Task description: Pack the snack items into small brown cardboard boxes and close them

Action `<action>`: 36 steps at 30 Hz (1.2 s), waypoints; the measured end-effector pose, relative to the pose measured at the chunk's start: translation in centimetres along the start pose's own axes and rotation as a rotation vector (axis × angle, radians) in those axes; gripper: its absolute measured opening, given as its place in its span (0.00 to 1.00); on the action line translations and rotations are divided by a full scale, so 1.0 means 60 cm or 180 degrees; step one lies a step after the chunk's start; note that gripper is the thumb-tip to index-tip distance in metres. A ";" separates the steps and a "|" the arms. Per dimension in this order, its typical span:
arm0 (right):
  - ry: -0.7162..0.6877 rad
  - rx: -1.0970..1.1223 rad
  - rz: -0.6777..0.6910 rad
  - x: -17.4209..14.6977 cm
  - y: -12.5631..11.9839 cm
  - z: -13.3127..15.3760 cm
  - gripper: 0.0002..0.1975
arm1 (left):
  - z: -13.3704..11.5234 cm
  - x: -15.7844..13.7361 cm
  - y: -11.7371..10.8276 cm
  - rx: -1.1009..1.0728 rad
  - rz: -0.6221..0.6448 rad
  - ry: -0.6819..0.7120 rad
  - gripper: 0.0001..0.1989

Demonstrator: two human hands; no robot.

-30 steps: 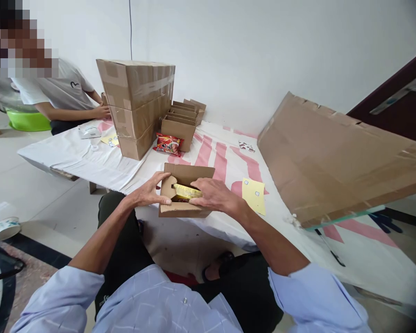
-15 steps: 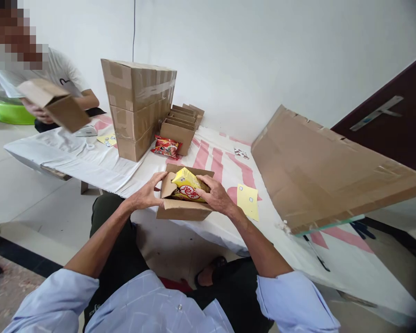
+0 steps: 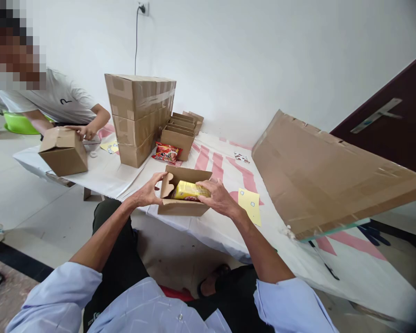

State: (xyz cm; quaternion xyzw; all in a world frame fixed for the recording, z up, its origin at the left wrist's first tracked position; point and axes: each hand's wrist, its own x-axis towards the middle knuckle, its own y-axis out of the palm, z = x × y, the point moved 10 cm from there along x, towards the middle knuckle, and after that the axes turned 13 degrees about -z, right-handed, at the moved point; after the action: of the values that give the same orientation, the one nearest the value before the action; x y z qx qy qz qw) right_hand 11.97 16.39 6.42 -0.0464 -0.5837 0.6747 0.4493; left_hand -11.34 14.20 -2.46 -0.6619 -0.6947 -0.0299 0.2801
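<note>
At the near edge of the table, an open cardboard box (image 3: 185, 210) sits in front of me. My left hand (image 3: 148, 190) grips its left side, the thumb outside and the fingers by the rim. Inside the box lies a yellow food packet (image 3: 186, 188) with a printed front, tilted down and partly hidden by the near wall. My right hand (image 3: 217, 196) reaches over the right end of the box, fingers closed on the packet's right part. Behind the box is a red noodle packet (image 3: 167, 152).
Taped boxes (image 3: 131, 115) are stacked at the left, beside open cardboard boxes (image 3: 178, 138). A large cardboard sheet (image 3: 333, 180) leans at the right near a yellow paper (image 3: 250, 206). At the far left a co-worker handles another box (image 3: 64, 155).
The yellow packet has gone lower into the box and turned flatter, my right hand following it. My left hand stays on the box. The co-worker's box has come down onto the table.
</note>
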 end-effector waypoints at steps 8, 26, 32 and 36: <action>-0.0076 -0.0146 -0.0111 0.065 -0.008 0.035 0.14 | -0.022 -0.009 0.012 -0.0001 0.0153 0.0121 0.55; 0.0644 0.1682 0.0177 0.184 0.073 0.021 0.09 | -0.058 -0.042 0.014 0.0045 0.0105 0.0246 0.53; 0.1566 0.2042 0.0069 0.181 0.074 -0.023 0.09 | -0.066 -0.055 0.014 0.0068 0.0096 0.0277 0.53; 0.1855 0.2205 -0.0410 0.176 0.032 -0.056 0.16 | -0.058 -0.059 0.005 0.0057 0.0036 0.0274 0.53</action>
State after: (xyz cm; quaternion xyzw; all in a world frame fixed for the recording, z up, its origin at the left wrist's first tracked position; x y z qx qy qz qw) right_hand 6.65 26.01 8.64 -0.0450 -0.1745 0.7597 0.6249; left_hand -9.96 9.58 -1.16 -0.6614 -0.6785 -0.0505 0.3157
